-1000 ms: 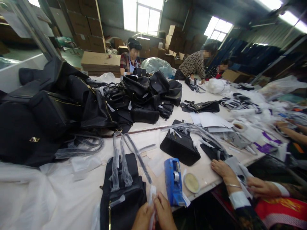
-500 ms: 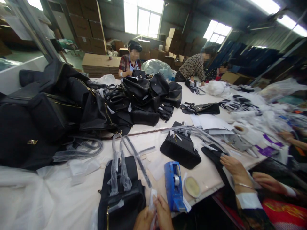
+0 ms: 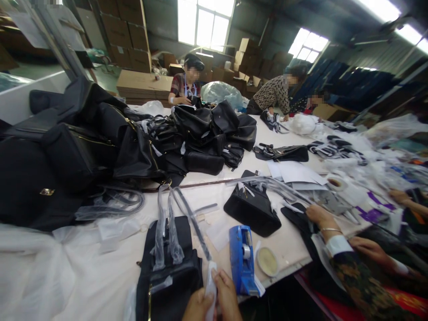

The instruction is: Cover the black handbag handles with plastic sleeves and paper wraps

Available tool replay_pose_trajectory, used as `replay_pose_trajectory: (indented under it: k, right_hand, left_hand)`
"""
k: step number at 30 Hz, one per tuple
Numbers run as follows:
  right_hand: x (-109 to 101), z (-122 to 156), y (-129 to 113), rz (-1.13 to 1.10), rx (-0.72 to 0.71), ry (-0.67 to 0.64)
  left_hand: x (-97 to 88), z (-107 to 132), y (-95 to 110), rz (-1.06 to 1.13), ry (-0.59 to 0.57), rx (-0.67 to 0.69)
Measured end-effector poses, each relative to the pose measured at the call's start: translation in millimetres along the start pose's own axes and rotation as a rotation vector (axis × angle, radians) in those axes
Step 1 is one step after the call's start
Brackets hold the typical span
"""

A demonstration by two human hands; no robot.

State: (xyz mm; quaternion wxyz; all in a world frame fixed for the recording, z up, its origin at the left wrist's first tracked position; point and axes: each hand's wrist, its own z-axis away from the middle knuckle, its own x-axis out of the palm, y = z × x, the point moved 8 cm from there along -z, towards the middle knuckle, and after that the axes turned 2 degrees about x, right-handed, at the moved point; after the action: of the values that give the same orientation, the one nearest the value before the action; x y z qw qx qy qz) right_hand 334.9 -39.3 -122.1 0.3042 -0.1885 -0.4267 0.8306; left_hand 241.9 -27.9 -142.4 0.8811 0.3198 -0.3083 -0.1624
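A black backpack [image 3: 174, 276] with a gold zipper lies on the table in front of me, its upper straps [image 3: 160, 236] wrapped in clear plastic. One long strap [image 3: 199, 236] runs down from its top, and a white wrapping [image 3: 210, 276] covers the strap's lower end. My left hand [image 3: 198, 306] is closed around that wrapped end from the left. From the other side my right hand [image 3: 226, 294] pinches it between thumb and fingers. Just right of my hands stands a blue tape dispenser [image 3: 238, 258] with a roll in it, beside a round shallow dish [image 3: 266, 261].
Black bags [image 3: 197, 133] are heaped across the table's left and middle. Another black bag [image 3: 252, 209] lies beyond the dispenser. At right, a co-worker's hands [image 3: 321, 218] handle a black piece. White sheets [image 3: 296, 173] and a paper roll [image 3: 344, 185] lie farther back.
My hands keep their hold on the wrapped strap end with only a small shift. The co-worker's arm at right has moved inward over the table edge.
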Motion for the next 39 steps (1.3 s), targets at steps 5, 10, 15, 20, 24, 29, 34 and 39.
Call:
replay_pose_trajectory:
  k: [5,10,15,20,24,29,34,39]
  right_hand:
    - [-4.5,16.6,-53.8,0.373,-0.2,-0.117]
    - [-111.5,30.2,-117.4,0.67,-0.273,0.266]
    - [-167.2,11.7,-78.2,0.801,-0.113,0.242]
    - [-156.1,3.7,-43.5,0.635,-0.093,0.148]
    - [-154.1,6.7,-49.8,0.509,-0.117,0.165]
    - [-154.5,20.3,-54.5,0.402,-0.122,0.143]
    - [-154.9,36.1,-28.9,0.149,0.015,0.081]
    - [-155.7,38.6,7.9,-0.065,0.223,0.051]
  left_hand:
    - [-3.8,0.9,1.0,-0.006,0.045,0.018]
    - [-0.2,6.7,11.7,0.021,0.051,-0.028]
    - [5.5,13.6,22.2,0.034,0.058,-0.046]
    - [7.0,18.2,25.1,0.033,0.075,-0.036]
    - [6.0,17.8,22.3,0.031,0.078,-0.043]
    - [2.8,15.4,17.3,0.031,0.068,-0.033]
    - [2.6,16.9,16.7,0.044,0.068,-0.045]
    - [3.1,17.8,17.1,0.062,0.064,-0.067]
